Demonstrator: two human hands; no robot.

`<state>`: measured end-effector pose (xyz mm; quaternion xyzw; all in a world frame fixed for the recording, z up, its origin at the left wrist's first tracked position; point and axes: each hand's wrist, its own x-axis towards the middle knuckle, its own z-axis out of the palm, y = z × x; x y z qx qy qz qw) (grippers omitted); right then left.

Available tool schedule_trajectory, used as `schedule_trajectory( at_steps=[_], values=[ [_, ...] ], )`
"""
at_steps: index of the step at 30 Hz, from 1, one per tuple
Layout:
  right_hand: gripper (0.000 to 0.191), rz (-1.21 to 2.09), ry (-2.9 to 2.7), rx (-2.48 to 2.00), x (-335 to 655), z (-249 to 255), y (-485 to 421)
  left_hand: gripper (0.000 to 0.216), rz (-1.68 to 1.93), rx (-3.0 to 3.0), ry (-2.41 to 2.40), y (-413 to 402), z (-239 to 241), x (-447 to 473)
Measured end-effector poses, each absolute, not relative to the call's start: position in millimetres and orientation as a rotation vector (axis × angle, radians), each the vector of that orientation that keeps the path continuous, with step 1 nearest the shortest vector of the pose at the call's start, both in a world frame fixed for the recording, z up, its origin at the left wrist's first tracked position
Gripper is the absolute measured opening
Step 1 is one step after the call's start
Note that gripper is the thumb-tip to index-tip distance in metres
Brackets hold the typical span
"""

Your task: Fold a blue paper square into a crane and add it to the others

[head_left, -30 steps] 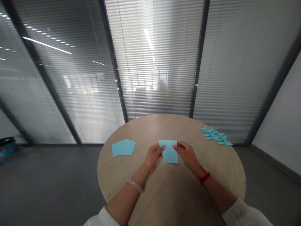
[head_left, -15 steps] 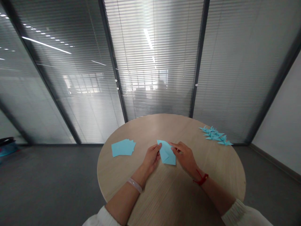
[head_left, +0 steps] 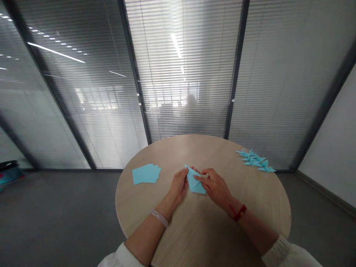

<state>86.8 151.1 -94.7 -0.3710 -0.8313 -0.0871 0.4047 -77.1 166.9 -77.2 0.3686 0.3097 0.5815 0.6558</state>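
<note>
1. The round table (head_left: 172, 237) is unchanged; the stack of sheets (head_left: 146, 174) and the folded pieces (head_left: 256, 160) lie untouched.
2. The blue paper (head_left: 194, 182), at the table's middle, has been brought from a flat rectangle to a pointed shape, so the folding is judged further along.
3. Its left edge is pinched by the left hand (head_left: 178, 187), fingers closed.
4. Its flap is gripped by the right hand (head_left: 215, 187), fingers curled over it.

Lighting even and moderately bright. Ceiling strip lights reflect as glare streaks on the glass partition (head_left: 83, 92). Shadows on the surface (head_left: 194, 230) soft and faint. Wide-angle distortion bends frame edges; corners slightly blurred.
</note>
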Motion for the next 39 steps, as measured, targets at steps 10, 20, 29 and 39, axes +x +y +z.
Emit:
schedule_trajectory(
  at_steps=[10, 20, 29, 39],
  values=[
    [0.034, -0.164, -2.162, -0.882, 85, -89, 146, 0.033, 1.293, 1.069, 0.678, 167, -79, -80],
    [0.031, 0.788, -1.705, -0.983, 83, -91, 153, 0.036, 1.305, 1.263, 0.794, 164, -75, -78],
    [0.047, 1.038, -1.808, -0.944, 82, -92, 157, 0.039, 1.242, 1.334, 0.877, 160, -70, -76],
    [0.046, 1.159, -1.714, -1.024, 80, -98, 161, 0.039, 1.223, 1.426, 0.893, 161, -78, -72]
  ],
)
